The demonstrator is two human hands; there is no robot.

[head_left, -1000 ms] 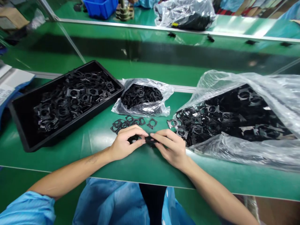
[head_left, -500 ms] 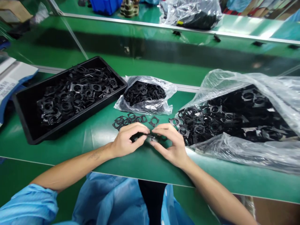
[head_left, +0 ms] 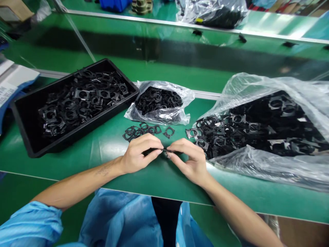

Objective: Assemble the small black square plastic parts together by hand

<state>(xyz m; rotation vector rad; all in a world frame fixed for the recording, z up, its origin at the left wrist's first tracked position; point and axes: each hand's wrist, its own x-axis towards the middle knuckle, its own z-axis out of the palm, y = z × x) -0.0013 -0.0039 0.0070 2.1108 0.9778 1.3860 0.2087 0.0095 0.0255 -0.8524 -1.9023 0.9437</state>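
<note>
Between my two hands is a small black plastic part point(head_left: 165, 150), seen edge-on and mostly covered by fingers. My left hand point(head_left: 142, 153) pinches its left end between thumb and fingertips. On the other end, the thumb and fingers of my right hand point(head_left: 189, 158) close in a pinch. Just beyond my hands lies a loose pile of thin black ring-shaped pieces point(head_left: 142, 130). A single black frame with a round hole point(head_left: 169, 132) rests apart from them, above the gap between my hands.
At the left stands a black tray point(head_left: 33, 149) of black frames. A small clear bag point(head_left: 180, 118) of rings lies behind the loose pile. To the right, a large plastic bag point(head_left: 239, 168) spills frames onto the green table point(head_left: 108, 192). A raised shelf edge point(head_left: 154, 22) runs along the back.
My right thumb and fingers have drawn together on the black part, where they were spread wider before. My left hand keeps its pinch. The view has shifted slightly.
</note>
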